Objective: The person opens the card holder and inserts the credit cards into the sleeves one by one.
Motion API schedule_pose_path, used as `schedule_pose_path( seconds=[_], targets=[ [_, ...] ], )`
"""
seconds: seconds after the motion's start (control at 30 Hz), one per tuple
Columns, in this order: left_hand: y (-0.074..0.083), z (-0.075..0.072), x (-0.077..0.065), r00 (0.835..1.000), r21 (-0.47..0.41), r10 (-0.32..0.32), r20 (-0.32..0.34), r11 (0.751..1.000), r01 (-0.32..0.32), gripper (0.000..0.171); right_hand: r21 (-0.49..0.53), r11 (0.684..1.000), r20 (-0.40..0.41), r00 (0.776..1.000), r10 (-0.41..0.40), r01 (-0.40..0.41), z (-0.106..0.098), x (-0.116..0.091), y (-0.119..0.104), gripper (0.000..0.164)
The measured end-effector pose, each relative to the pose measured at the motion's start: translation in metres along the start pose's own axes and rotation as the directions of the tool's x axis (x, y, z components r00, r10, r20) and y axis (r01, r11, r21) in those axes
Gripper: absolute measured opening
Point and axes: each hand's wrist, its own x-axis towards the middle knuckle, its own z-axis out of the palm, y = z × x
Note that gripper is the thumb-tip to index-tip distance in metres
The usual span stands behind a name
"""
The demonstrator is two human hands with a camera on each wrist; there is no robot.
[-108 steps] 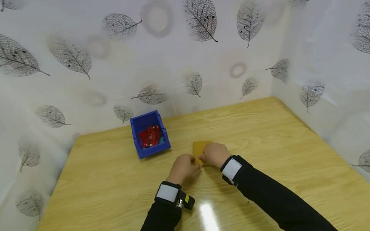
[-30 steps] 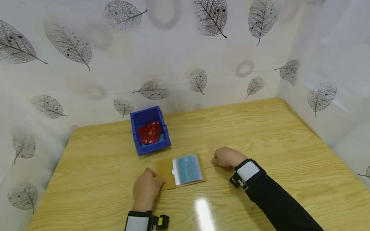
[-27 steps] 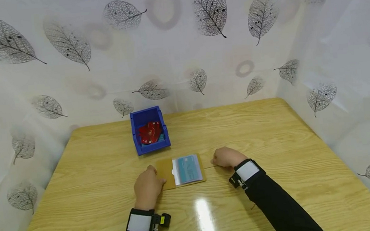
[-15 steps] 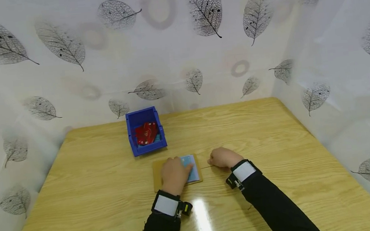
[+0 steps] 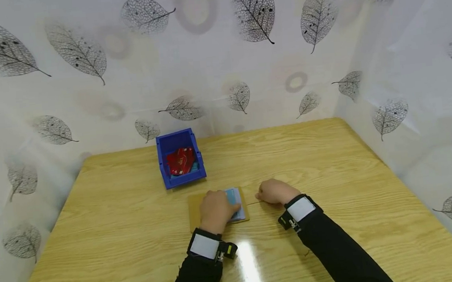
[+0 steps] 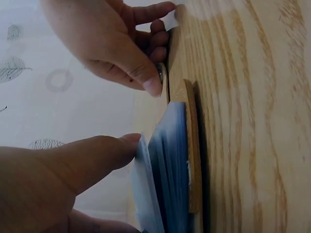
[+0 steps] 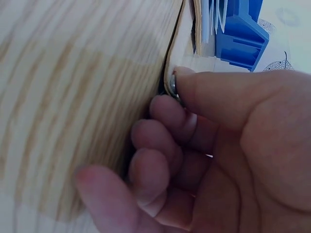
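Note:
A tan card holder (image 5: 195, 211) lies open on the table, its clear plastic sleeves (image 5: 237, 198) with light-blue cards fanned on the right half. My left hand (image 5: 214, 210) reaches across it; in the left wrist view, the thumb and fingers pinch the front sleeve (image 6: 144, 189), lifted apart from the stack behind it. To the right, my right hand (image 5: 276, 191) pinches the end of the holder's thin closing strap. A metal snap (image 7: 173, 85) on that strap shows under the thumb in the right wrist view, the other fingers curled below.
Behind the holder stands a blue plastic bin (image 5: 185, 179) with red cards (image 5: 181, 161) and some blue ones inside. The wooden table (image 5: 311, 151) meets a pale leaf-patterned curtain (image 5: 212, 70) at its back and sides.
The card holder, folded 3.6 seconds ago, is now open. My left hand has moved right from its left cover onto the sleeves. The right hand keeps its place on the strap since a second ago.

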Motion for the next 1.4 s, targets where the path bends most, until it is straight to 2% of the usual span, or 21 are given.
schedule_pose_path(
  seconds=[0.1, 0.17, 0.27, 0.3, 0.37, 0.43, 0.57, 0.73, 0.87, 0.97, 1.1, 1.23, 1.33, 1.4],
  targets=[
    [-0.010, -0.007, -0.001, 0.999, -0.157, 0.020, 0.047, 0.988, -0.012, 0.037, -0.006, 1.000, -0.004, 1.000, -0.004, 0.004, 0.000, 0.000, 0.002, 0.027],
    [-0.019, -0.013, -0.004, 0.998, -0.275, 0.024, 0.065, 0.961, -0.005, 0.030, -0.014, 1.000, -0.004, 1.000, -0.009, 0.009, 0.000, 0.000, 0.002, 0.028],
    [-0.037, -0.021, -0.009, 1.000, -0.377, 0.011, 0.023, 0.926, -0.002, 0.023, -0.022, 1.000, -0.001, 1.000, -0.016, 0.016, -0.001, -0.002, 0.003, 0.029],
    [-0.043, -0.023, -0.010, 1.000, -0.386, 0.006, -0.001, 0.922, -0.006, 0.021, -0.023, 1.000, 0.001, 1.000, -0.016, 0.016, -0.001, -0.002, 0.003, 0.029],
    [-0.054, -0.026, -0.013, 0.998, -0.370, -0.016, -0.061, 0.929, -0.008, 0.014, -0.017, 1.000, -0.002, 1.000, -0.013, 0.013, -0.002, -0.003, 0.004, 0.030],
    [-0.063, -0.027, -0.015, 0.995, -0.359, -0.041, -0.088, 0.933, 0.006, 0.011, -0.008, 1.000, -0.007, 1.000, -0.011, 0.011, -0.003, -0.004, 0.004, 0.028],
    [-0.076, -0.024, -0.016, 0.992, -0.371, -0.098, -0.074, 0.926, 0.064, 0.012, 0.007, 1.000, -0.007, 1.000, -0.008, 0.008, -0.006, -0.006, 0.005, 0.026],
    [-0.082, -0.020, -0.017, 0.987, -0.400, -0.149, -0.061, 0.910, 0.112, 0.016, 0.004, 1.000, 0.005, 1.000, -0.025, 0.025, -0.007, -0.007, 0.004, 0.026],
    [-0.083, -0.020, -0.017, 0.983, -0.396, -0.168, -0.071, 0.910, 0.127, 0.017, 0.017, 1.000, 0.000, 1.000, -0.009, 0.009, -0.005, -0.006, 0.004, 0.025],
    [-0.083, -0.019, -0.017, 0.982, -0.371, -0.174, -0.078, 0.919, 0.133, 0.018, 0.012, 1.000, -0.019, 1.000, -0.016, 0.017, -0.003, -0.007, 0.003, 0.026],
    [-0.078, -0.020, -0.015, 0.983, -0.273, -0.155, -0.102, 0.954, 0.122, 0.018, 0.006, 0.999, -0.031, 0.999, -0.033, 0.033, -0.002, -0.008, 0.003, 0.026],
    [-0.057, -0.019, -0.011, 0.986, -0.187, -0.063, -0.153, 0.982, 0.034, 0.017, 0.010, 1.000, -0.025, 0.999, -0.027, 0.028, -0.002, -0.007, 0.003, 0.026],
    [-0.037, -0.012, -0.009, 0.982, -0.178, 0.023, -0.186, 0.982, -0.057, 0.021, 0.018, 0.999, -0.026, 0.999, -0.027, 0.027, 0.000, -0.006, 0.003, 0.026],
    [-0.027, -0.004, -0.008, 0.981, -0.170, 0.056, -0.186, 0.982, -0.088, 0.026, 0.028, 0.999, -0.025, 0.999, -0.031, 0.031, 0.002, -0.005, 0.002, 0.027]
  ],
)
